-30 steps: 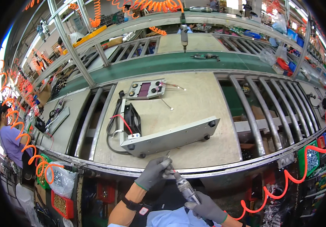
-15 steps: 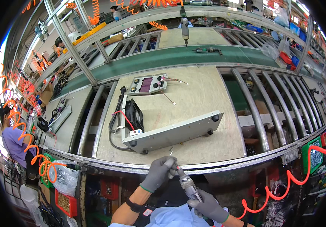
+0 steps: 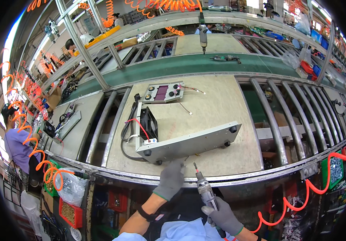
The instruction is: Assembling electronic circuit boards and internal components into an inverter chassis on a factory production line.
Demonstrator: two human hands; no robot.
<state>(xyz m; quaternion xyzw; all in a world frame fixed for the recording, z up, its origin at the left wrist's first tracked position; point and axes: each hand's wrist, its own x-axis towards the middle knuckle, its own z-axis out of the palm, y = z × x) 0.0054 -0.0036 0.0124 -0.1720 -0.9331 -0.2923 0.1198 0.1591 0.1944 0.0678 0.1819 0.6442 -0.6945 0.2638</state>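
Observation:
My right hand [image 3: 224, 218], in a grey glove, is closed round a pneumatic screwdriver [image 3: 207, 192]. Its bit points up and away over the near edge of the wooden board [image 3: 245, 158]. My gloved left hand [image 3: 171, 180] reaches over that edge, close to the grey metal chassis [image 3: 189, 141]; its fingertips are blurred, and whether they hold anything does not show. The chassis lies on its side with black feet facing me. A black fan [image 3: 149, 123] with a red wire stands at its left end. Behind it lies a control panel [image 3: 161, 93] with trailing wires.
Metal rollers [image 3: 270, 120] flank the board on the right, with more on the left. A green conveyor belt [image 3: 149, 68] runs behind, and another screwdriver [image 3: 203, 36] hangs above it. Red bin [image 3: 71, 214] of small parts sits low left. A red coiled hose [image 3: 289, 205] curves at right.
My left hand has left the screwdriver's tip and moved forward to the board beside the chassis. The screwdriver's bit now shows uncovered, slightly farther forward. The whole view has shifted a little.

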